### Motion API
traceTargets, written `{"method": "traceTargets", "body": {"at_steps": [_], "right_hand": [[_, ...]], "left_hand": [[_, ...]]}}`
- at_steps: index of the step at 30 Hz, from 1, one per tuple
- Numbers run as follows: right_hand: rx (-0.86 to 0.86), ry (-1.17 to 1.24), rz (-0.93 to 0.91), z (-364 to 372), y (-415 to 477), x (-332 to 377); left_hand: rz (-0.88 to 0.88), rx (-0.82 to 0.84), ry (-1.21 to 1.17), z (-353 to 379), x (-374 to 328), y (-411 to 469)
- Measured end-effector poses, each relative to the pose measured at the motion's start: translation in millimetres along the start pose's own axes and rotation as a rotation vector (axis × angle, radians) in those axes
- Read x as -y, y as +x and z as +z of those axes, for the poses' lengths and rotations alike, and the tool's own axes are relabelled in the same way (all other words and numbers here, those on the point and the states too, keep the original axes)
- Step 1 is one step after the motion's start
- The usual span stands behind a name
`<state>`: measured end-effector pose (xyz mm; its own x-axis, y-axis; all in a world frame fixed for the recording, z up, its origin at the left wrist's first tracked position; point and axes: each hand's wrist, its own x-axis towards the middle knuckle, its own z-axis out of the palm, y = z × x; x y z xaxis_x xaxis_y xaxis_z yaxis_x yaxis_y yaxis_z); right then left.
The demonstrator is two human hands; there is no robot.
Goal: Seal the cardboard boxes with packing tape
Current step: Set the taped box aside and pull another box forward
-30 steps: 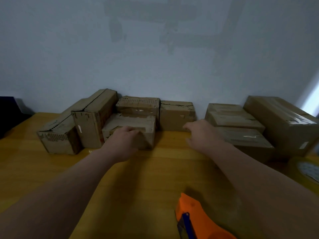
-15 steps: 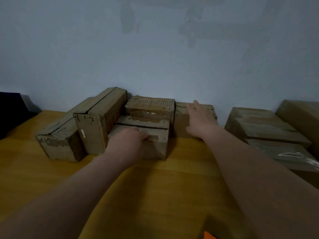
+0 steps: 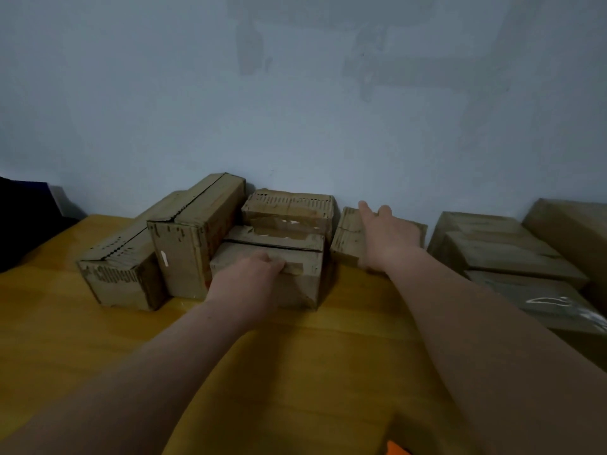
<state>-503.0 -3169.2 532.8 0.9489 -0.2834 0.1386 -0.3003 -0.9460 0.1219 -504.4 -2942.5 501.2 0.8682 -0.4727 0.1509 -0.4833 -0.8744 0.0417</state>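
Observation:
Several worn cardboard boxes stand in a row against the wall on the yellow table (image 3: pixel 98 349). My left hand (image 3: pixel 249 284) has its fingers curled over the front top edge of a low box (image 3: pixel 305 284) in the middle. My right hand (image 3: pixel 389 236) lies flat with straight fingers on top of a small box (image 3: pixel 346 238) just to the right of it. Only an orange corner of the tape dispenser (image 3: pixel 397 450) shows at the bottom edge.
A long box (image 3: pixel 121 277) and a taller box (image 3: pixel 193 238) stand at the left, another box (image 3: pixel 289 208) behind the low one. Taped boxes (image 3: pixel 512 251) are stacked at the right. A dark object (image 3: pixel 19 221) sits at the far left.
My right hand has reached forward and come down flat on the small box. My left hand has closed over the low box's front edge. The tape dispenser has slid almost out of view.

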Motion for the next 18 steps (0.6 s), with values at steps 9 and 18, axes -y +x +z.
{"method": "traceTargets", "body": {"at_steps": [9,18], "right_hand": [[-0.102,0.073,-0.193,-61.1,-100.8,7.6],[-0.156,0.304,-0.396,-98.9,-246.0,40.8]], "left_hand": [[0.146,-0.108,-0.244,-36.8,-20.5,-51.0],[0.326,-0.261,-0.306,-80.1,-30.0,-159.2]]}}
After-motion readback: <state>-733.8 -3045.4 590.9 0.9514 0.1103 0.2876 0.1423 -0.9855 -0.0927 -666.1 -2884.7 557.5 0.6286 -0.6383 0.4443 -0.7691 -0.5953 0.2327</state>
